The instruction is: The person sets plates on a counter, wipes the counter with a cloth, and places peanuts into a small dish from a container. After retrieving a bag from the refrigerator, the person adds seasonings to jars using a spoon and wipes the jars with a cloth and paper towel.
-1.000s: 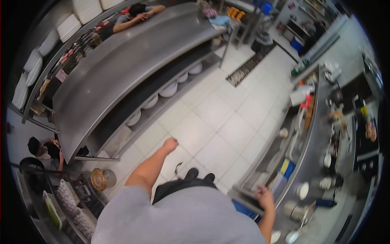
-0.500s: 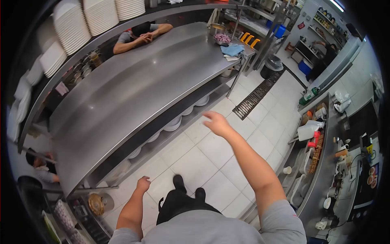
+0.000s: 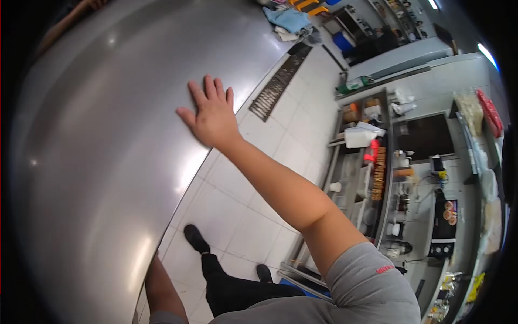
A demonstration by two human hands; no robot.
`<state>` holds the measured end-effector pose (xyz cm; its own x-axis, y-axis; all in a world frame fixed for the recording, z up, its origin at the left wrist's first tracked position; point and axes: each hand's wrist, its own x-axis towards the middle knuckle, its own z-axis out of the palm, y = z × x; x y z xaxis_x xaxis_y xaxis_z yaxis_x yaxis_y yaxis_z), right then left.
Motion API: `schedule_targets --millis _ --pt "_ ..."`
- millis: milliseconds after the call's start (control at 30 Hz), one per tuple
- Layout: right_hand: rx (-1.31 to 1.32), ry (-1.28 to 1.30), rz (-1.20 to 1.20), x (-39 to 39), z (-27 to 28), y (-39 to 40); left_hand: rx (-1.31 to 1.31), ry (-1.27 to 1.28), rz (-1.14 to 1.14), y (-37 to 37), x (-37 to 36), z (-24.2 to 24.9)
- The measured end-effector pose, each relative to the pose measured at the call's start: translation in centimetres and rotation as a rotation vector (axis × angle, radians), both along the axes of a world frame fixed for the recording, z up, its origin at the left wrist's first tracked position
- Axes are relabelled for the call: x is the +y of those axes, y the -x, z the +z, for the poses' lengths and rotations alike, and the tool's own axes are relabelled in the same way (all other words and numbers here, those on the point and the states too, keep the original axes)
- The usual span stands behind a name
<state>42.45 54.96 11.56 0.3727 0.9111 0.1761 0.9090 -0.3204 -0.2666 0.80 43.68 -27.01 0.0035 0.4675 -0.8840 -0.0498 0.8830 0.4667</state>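
My right hand (image 3: 213, 117) lies palm down on the steel table (image 3: 108, 140), close to its edge, with the fingers spread and nothing held. At the bottom of the view my left forearm (image 3: 163, 289) reaches up against the table's near edge. The tabletop hides my left hand. Beyond my right hand, a crumpled light-blue cloth (image 3: 290, 19) is on the far corner of the table, with a whitish cloth (image 3: 284, 34) below it.
A dark floor grate (image 3: 278, 86) runs through the white tiles beside the table. To the right stands a steel counter with a white container (image 3: 362, 135), a green bottle (image 3: 356, 84) and a microwave (image 3: 443, 224). Another person's arm (image 3: 67, 21) shows at the top left.
The view has turned and come closer to the table. My right hand has gone from the air over the floor onto the tabletop. My left hand has slipped out of sight below the edge.
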Motion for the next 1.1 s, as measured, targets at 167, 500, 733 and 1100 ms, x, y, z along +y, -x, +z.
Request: schedule_targets --millis 167,500,733,1100 --pt "-0.072 0.041 0.018 0.2 -0.7 -0.3 -0.170 0.022 0.332 -2.5 1.5 -5.4" --pt "-0.099 0.078 0.047 0.3 -1.3 -0.5 -0.237 0.044 0.581 -3.6 -1.8 -14.4" --pt "-0.078 0.048 0.064 0.3 -1.2 -0.7 -0.243 0.054 0.632 -3.8 -2.8 -16.0" --pt "-0.024 0.017 0.075 0.4 -1.4 -0.7 -0.250 0.069 0.712 -4.2 -4.3 -17.8"
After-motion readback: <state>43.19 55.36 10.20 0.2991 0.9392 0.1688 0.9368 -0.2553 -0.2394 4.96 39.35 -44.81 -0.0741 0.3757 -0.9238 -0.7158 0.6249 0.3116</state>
